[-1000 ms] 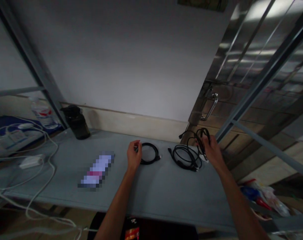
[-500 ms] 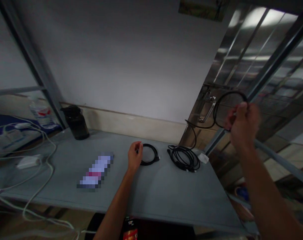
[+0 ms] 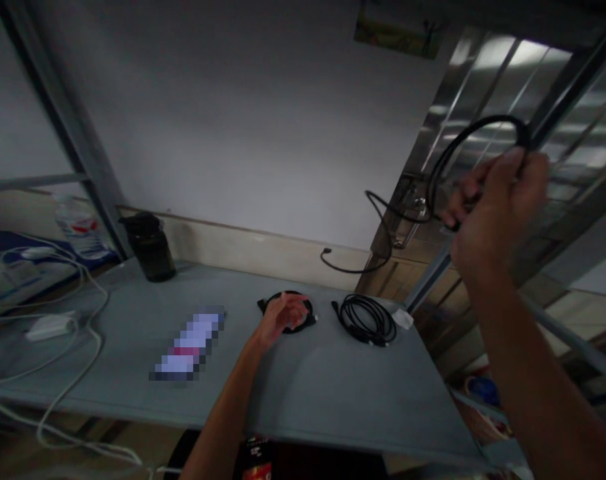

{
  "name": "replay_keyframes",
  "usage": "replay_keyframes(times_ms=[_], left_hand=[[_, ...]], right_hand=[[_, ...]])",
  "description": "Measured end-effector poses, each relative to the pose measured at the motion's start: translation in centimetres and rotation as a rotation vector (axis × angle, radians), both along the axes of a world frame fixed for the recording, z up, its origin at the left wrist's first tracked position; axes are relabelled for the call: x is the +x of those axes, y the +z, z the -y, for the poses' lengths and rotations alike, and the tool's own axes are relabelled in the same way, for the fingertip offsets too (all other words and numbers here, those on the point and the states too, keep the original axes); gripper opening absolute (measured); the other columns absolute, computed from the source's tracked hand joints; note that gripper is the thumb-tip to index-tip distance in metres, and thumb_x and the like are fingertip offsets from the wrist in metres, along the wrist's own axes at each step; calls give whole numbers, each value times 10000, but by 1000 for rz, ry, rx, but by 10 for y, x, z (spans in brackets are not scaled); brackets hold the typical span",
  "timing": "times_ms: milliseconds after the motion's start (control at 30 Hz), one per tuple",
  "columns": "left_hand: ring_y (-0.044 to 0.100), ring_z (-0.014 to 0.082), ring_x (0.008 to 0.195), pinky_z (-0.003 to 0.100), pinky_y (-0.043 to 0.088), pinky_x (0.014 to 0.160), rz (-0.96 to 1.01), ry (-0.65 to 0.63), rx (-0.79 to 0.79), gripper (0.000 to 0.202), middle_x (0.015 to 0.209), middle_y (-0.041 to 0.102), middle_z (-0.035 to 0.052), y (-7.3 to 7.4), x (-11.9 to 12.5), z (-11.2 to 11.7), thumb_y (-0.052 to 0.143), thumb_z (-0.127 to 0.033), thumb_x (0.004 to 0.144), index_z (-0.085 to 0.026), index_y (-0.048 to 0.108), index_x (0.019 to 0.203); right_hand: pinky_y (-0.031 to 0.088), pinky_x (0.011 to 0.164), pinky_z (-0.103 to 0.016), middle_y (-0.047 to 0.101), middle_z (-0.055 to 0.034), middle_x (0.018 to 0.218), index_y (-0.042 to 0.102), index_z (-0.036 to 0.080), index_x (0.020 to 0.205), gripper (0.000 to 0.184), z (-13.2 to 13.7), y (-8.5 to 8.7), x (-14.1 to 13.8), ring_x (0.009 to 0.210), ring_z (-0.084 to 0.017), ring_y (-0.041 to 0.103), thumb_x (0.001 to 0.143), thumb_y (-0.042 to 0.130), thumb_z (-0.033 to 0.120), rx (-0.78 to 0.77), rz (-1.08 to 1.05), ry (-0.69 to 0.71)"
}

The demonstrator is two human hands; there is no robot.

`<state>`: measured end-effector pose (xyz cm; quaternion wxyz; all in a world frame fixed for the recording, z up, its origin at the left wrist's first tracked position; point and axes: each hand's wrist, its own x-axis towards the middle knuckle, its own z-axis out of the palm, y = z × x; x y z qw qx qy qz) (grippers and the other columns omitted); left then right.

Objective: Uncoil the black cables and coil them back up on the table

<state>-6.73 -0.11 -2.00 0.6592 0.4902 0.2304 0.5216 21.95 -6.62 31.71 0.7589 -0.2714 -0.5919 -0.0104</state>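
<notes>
Raised above the table's right end, my right hand (image 3: 497,207) is closed on a black cable (image 3: 450,150). The cable makes a loop by the fingers, and its loose end, tipped with a small plug, hangs out to the left in the air. My left hand (image 3: 283,317) is over a small black cable coil (image 3: 310,319) on the table, fingers apart and slightly bent, holding nothing I can see. It hides part of that coil; whether it touches it I cannot tell. To the right lies a larger coiled black cable bundle (image 3: 367,320).
On the grey table (image 3: 333,393) lie a blurred-out phone (image 3: 187,347), a dark bottle (image 3: 150,248) and a crumpled white piece (image 3: 403,317). White cables (image 3: 95,320) and a white adapter (image 3: 53,327) are at left, near a clear bottle (image 3: 85,230). Metal frame posts (image 3: 430,273) flank the table.
My right hand has risen with the cable, whose loose end has lifted off the bundle and swung left. My left hand has moved right over the small coil, its fingers opening.
</notes>
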Motion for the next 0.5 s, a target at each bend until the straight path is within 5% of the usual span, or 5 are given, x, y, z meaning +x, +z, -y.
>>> replay_keyframes(times_ms=[67, 167, 333, 500], left_hand=[[770, 261, 817, 321, 531, 606, 88, -156, -70, 881, 1142, 814, 238, 3, -2, 1, 684, -913, 883, -133, 822, 1268], [808, 248, 934, 300, 589, 700, 178, -183, -157, 696, 1323, 793, 231, 6, -5, 2, 798, -731, 932, -155, 803, 1323], [695, 124, 681, 243, 565, 635, 214, 32, -212, 425, 1030, 812, 114, 4, -10, -5, 871, -436, 941, -138, 821, 1241], [562, 101, 594, 244, 519, 588, 244, 116, -204, 378, 816, 697, 23, -1, -15, -16, 807, -434, 965, -152, 818, 1216]], right_hand=[[274, 356, -205, 446, 96, 730, 441, 279, 976, 370, 0, -31, -16, 434, -69, 364, 1130, 581, 584, -60, -19, 42], [301, 371, -195, 462, 96, 737, 455, 270, 995, 433, 4, -80, -38, 455, -68, 389, 1112, 590, 665, -239, -3, 92], [431, 483, -216, 576, 33, 794, 660, 240, 1185, 472, 12, -141, -37, 566, -101, 521, 1143, 507, 685, -511, 218, 55], [585, 625, -298, 742, -53, 941, 738, 235, 1198, 549, 22, -163, 12, 722, -179, 692, 1131, 483, 717, -594, 414, -111]])
